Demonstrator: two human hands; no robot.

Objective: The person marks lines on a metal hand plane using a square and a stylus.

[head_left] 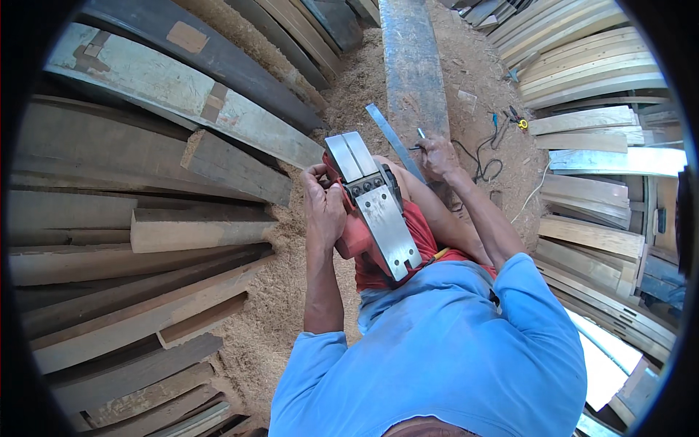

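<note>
An electric planer [384,224] with a red body rests upside down on my lap, its silvery metal sole facing up. Across the sole, near its middle, runs the cutter slot with several dark bolts. My left hand [325,206] is wrapped round the planer's red body on its left side. Beyond the planer, my right hand [439,158] is closed on a small metal tool [421,134] of a kind I cannot make out. A long flat metal strip [393,138] leans between the planer and that hand. Some yellow-and-black handle [438,255] lies on my lap beside the sole.
A worn plank [415,69] stretches away ahead over sawdust [349,109]. Stacked timber [196,226] crowds the left, and more boards [590,69] are piled on the right. A dark cable [480,164] and yellow-and-black hand tool [521,123] lie on the ground to the right.
</note>
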